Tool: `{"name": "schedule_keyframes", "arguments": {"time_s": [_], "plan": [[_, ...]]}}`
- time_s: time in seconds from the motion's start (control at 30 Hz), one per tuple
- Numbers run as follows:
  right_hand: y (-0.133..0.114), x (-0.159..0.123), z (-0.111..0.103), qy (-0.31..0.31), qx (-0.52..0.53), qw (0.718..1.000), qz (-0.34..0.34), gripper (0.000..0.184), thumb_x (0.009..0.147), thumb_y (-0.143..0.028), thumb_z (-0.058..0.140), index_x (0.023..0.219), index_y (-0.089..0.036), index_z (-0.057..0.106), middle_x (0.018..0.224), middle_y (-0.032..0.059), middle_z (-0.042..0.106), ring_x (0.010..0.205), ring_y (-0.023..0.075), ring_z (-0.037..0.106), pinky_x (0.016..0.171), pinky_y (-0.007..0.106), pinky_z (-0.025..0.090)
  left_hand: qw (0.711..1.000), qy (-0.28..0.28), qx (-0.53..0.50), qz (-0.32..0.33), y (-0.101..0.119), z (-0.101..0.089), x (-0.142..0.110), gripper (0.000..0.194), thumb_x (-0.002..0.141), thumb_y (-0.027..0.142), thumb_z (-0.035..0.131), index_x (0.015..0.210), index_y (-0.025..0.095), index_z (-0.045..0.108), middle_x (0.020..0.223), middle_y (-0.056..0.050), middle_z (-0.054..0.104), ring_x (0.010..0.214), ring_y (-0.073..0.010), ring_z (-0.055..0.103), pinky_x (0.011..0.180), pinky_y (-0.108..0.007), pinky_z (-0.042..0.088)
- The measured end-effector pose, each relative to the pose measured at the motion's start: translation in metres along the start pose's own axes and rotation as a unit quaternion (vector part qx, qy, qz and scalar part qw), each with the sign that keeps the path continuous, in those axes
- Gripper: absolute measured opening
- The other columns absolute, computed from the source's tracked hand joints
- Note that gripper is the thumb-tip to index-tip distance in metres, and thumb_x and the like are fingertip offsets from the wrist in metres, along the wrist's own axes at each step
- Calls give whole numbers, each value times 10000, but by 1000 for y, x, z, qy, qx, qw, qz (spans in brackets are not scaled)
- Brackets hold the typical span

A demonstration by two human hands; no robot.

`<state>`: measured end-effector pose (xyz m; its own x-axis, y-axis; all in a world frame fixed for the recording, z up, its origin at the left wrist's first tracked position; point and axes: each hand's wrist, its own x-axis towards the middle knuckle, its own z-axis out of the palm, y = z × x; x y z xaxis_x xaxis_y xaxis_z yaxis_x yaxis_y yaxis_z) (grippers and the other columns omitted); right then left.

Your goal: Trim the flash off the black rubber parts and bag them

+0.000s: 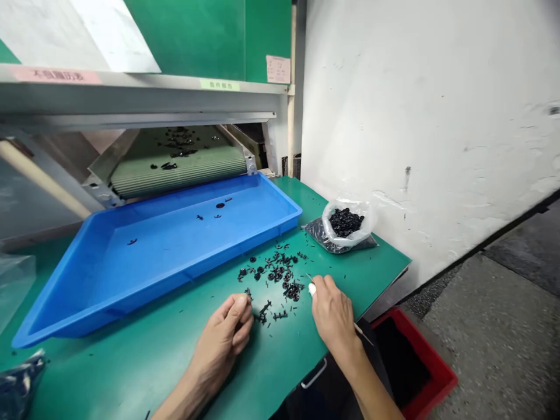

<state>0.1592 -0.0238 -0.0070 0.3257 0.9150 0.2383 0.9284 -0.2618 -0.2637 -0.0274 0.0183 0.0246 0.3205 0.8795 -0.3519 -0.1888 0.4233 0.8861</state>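
Left hand (225, 332) is curling loosely, seemingly holding nothing; right hand (335, 312) is pinching a thin pick (364, 335) w/ a white wrap. Black plastic bits (280, 271) are lying just ahead of both hands on the green bench (376, 286); hands working this close are risking sweeping them off the edge.

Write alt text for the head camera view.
Two bare hands work over small black parts scattered on a green work surface, the right hand holding a thin pick; the left hand is curled beside them. A blue tray and a plastic bag of black parts lie beyond.
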Motion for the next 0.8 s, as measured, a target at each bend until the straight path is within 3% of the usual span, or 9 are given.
{"name": "schedule_keyframes", "arguments": {"time_s": [0.13,0.23,0.37,0.47,0.53,0.63,0.7,0.8], "plan": [[-15,9,14,-37,-3,999,-29,206,899,-60,358,925,-177,525,848,55,563,599,120,571,494,230,339,1000,-7,4,-11,28,22,0,334,793,492,587,727,190,460,550,90,282,408,-26,147,353,-145,139],[-27,9,20,-42,9,998,-42,210,905,-81,357,950,-193,529,886,62,579,673,152,611,549,251,388,999,-32,-5,-31,44,51,12,365,799,514,557,683,188,440,487,104,215,384,-29,95,339,-162,87],[-29,10,20,-59,16,998,-24,205,885,-99,408,1007,-193,544,947,81,602,739,192,637,581,275,428,994,-103,-26,-21,53,106,48,319,793,450,570,672,184,442,471,109,218,365,-28,106,333,-171,69],[-27,13,16,-78,34,996,-17,219,831,-93,484,1024,-178,545,952,93,611,734,209,647,569,283,444,990,-137,-28,19,53,156,83,182,731,280,612,705,167,472,523,86,344,371,-20,220,345,-165,87],[-26,16,13,-87,58,994,-15,208,808,-82,500,989,-170,552,935,93,615,752,217,653,576,285,456,990,-133,-28,38,51,189,107,142,685,211,609,703,158,478,564,64,400,401,-25,310,359,-166,119],[-25,17,8,-98,80,992,-9,203,802,-54,462,952,-148,561,907,109,621,762,230,659,596,299,465,992,-96,-30,79,46,228,141,147,685,236,595,716,177,463,591,55,439,476,-53,433,401,-170,222],[-24,17,7,-95,84,992,-8,240,808,-37,423,978,-136,561,896,124,622,753,235,661,600,311,467,992,-76,-19,104,43,240,160,169,679,273,614,718,182,477,611,45,483,547,-79,501,468,-186,313],[-24,16,8,-84,88,992,-8,262,808,-39,427,1010,-143,559,925,133,620,760,243,661,608,325,472,989,-69,9,130,41,240,180,171,657,298,642,686,171,532,649,7,570,664,-127,565,610,-233,399]]}}
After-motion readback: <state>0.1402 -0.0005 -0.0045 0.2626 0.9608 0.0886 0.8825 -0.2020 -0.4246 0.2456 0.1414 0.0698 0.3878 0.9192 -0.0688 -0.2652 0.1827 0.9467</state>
